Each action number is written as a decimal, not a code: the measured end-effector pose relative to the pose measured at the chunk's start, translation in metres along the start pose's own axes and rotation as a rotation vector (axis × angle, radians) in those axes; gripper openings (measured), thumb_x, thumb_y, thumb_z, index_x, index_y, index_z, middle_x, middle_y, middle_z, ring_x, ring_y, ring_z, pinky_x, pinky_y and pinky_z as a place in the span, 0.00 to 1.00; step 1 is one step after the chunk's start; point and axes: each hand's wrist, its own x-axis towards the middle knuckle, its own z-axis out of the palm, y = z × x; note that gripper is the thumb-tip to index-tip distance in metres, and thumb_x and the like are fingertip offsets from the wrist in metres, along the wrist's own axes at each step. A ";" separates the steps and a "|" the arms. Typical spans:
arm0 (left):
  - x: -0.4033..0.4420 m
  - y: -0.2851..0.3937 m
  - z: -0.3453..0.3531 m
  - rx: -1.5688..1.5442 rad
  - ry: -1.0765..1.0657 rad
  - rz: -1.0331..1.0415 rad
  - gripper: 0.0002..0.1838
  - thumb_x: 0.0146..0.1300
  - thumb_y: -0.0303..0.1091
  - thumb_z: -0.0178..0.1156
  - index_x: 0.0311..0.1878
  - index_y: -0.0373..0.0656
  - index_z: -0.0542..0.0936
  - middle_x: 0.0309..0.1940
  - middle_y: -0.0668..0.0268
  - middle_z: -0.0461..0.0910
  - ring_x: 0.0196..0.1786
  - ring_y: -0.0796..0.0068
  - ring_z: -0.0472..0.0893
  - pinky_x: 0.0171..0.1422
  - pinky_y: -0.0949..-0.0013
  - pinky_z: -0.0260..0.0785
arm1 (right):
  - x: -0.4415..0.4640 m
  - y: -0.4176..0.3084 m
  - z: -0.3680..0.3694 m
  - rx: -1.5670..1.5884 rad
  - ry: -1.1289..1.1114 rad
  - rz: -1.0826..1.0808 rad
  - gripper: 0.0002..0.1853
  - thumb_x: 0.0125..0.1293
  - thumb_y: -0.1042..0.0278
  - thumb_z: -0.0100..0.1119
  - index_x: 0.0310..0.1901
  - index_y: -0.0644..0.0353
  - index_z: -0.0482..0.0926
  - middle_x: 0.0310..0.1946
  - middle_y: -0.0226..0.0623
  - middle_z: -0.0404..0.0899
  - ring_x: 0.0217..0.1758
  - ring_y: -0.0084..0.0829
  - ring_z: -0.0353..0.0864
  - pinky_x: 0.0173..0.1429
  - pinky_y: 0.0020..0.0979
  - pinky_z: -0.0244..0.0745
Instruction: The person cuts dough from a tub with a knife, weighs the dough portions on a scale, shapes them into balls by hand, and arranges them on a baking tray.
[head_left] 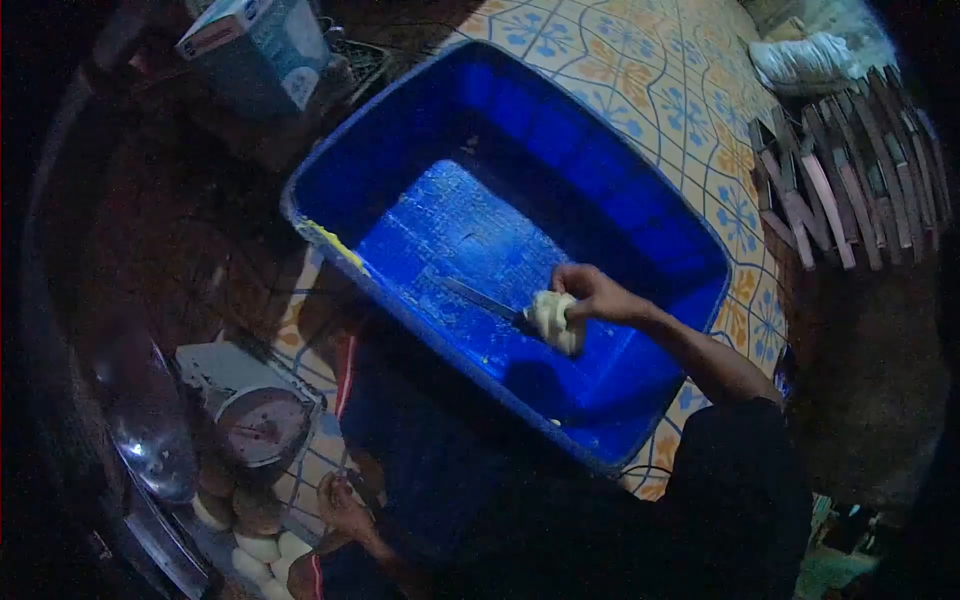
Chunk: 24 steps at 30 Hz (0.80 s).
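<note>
My right hand point(603, 297) is closed on a pale, lumpy piece of dough point(552, 318), held over the blue tub point(690, 215). A knife point(478, 298) shows beside the dough, its blade pointing to the left above the tub floor; whether the hand also touches it I cannot tell. Down at the lower left, beside my leg, my left hand point(345, 508) has its fingers curled in, and anything inside them is hidden. Several round, pale dough balls point(262, 550) lie close to it.
A weighing scale point(262, 425) with a round dial stands left of the tub. Behind it is a shiny metal bowl point(155, 450). A box point(255, 45) is at the upper left. Stacked metal pieces point(860, 170) and a white sack point(800, 60) lie right, beyond patterned floor tiles point(640, 70).
</note>
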 end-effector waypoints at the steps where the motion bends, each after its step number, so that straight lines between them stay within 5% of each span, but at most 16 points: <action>1: -0.006 0.024 0.006 0.005 -0.018 -0.001 0.11 0.65 0.26 0.53 0.46 0.30 0.76 0.40 0.56 0.79 0.41 0.67 0.78 0.41 0.69 0.73 | -0.004 -0.017 -0.001 0.158 0.075 -0.078 0.25 0.45 0.73 0.61 0.49 0.59 0.69 0.38 0.38 0.76 0.43 0.30 0.77 0.47 0.33 0.73; 3: -0.021 0.082 0.017 -0.024 -0.074 0.251 0.12 0.66 0.31 0.53 0.45 0.30 0.76 0.40 0.56 0.79 0.41 0.66 0.78 0.40 0.67 0.74 | -0.020 -0.081 0.008 0.272 0.150 -0.189 0.34 0.45 0.73 0.62 0.58 0.58 0.63 0.44 0.40 0.76 0.47 0.30 0.77 0.52 0.33 0.72; 5: -0.040 0.143 0.033 -0.292 -0.343 0.209 0.17 0.67 0.37 0.53 0.51 0.31 0.73 0.43 0.56 0.78 0.42 0.68 0.77 0.38 0.68 0.73 | -0.031 -0.129 0.021 0.179 0.092 -0.314 0.41 0.45 0.73 0.64 0.64 0.58 0.59 0.51 0.43 0.72 0.52 0.33 0.75 0.55 0.35 0.70; 7: -0.071 0.208 0.083 -0.687 -0.378 0.201 0.19 0.67 0.40 0.53 0.51 0.33 0.70 0.40 0.59 0.76 0.41 0.67 0.75 0.33 0.69 0.71 | -0.029 -0.148 0.045 0.078 -0.059 -0.461 0.45 0.46 0.68 0.67 0.68 0.59 0.55 0.55 0.44 0.68 0.54 0.36 0.74 0.57 0.38 0.70; 10: -0.086 0.230 0.112 -1.040 -0.681 -0.104 0.19 0.67 0.42 0.53 0.49 0.35 0.70 0.36 0.59 0.74 0.39 0.65 0.74 0.33 0.67 0.71 | -0.014 -0.143 0.101 -0.139 -0.268 -0.745 0.49 0.52 0.59 0.69 0.71 0.59 0.50 0.55 0.46 0.70 0.54 0.38 0.75 0.56 0.39 0.70; 14: -0.077 0.214 0.107 -1.107 -0.788 -0.339 0.18 0.67 0.45 0.52 0.46 0.36 0.69 0.32 0.59 0.71 0.37 0.62 0.73 0.33 0.65 0.71 | -0.021 -0.141 0.078 -0.260 -0.363 -0.692 0.39 0.56 0.56 0.66 0.67 0.59 0.61 0.55 0.46 0.73 0.52 0.41 0.77 0.52 0.39 0.73; 16: -0.066 0.207 0.108 -1.096 -0.800 -0.354 0.18 0.67 0.46 0.52 0.44 0.37 0.69 0.30 0.59 0.69 0.36 0.60 0.72 0.33 0.64 0.71 | -0.022 -0.114 0.051 0.017 -0.058 -0.473 0.27 0.59 0.58 0.62 0.59 0.61 0.71 0.51 0.46 0.76 0.48 0.42 0.79 0.49 0.41 0.75; 18: -0.066 0.200 0.106 -1.195 -0.697 -0.418 0.20 0.68 0.48 0.50 0.43 0.37 0.70 0.30 0.58 0.70 0.36 0.59 0.72 0.35 0.61 0.71 | -0.024 -0.060 0.037 -0.304 -0.015 -0.244 0.18 0.59 0.66 0.60 0.50 0.63 0.77 0.44 0.48 0.79 0.44 0.44 0.80 0.46 0.43 0.76; 20: -0.061 0.204 0.106 -1.314 -0.597 -0.435 0.22 0.68 0.51 0.48 0.41 0.37 0.70 0.31 0.56 0.71 0.37 0.59 0.72 0.38 0.58 0.71 | -0.033 -0.034 0.053 -0.759 -0.382 0.248 0.14 0.57 0.72 0.59 0.46 0.65 0.78 0.39 0.49 0.81 0.42 0.46 0.80 0.45 0.43 0.76; 23: -0.050 0.206 0.105 -1.157 -0.697 -0.422 0.28 0.68 0.55 0.42 0.41 0.35 0.76 0.35 0.50 0.74 0.41 0.52 0.74 0.42 0.49 0.70 | 0.001 -0.024 0.040 -0.637 -0.337 -0.021 0.12 0.55 0.75 0.57 0.42 0.67 0.78 0.37 0.50 0.81 0.39 0.48 0.81 0.41 0.42 0.76; 24: -0.046 0.192 0.107 -1.152 -0.682 -0.393 0.28 0.68 0.55 0.42 0.41 0.35 0.76 0.35 0.50 0.74 0.41 0.52 0.74 0.42 0.49 0.70 | 0.029 -0.030 0.027 -0.688 -0.169 0.210 0.12 0.54 0.76 0.56 0.41 0.68 0.78 0.36 0.50 0.81 0.38 0.47 0.81 0.42 0.41 0.76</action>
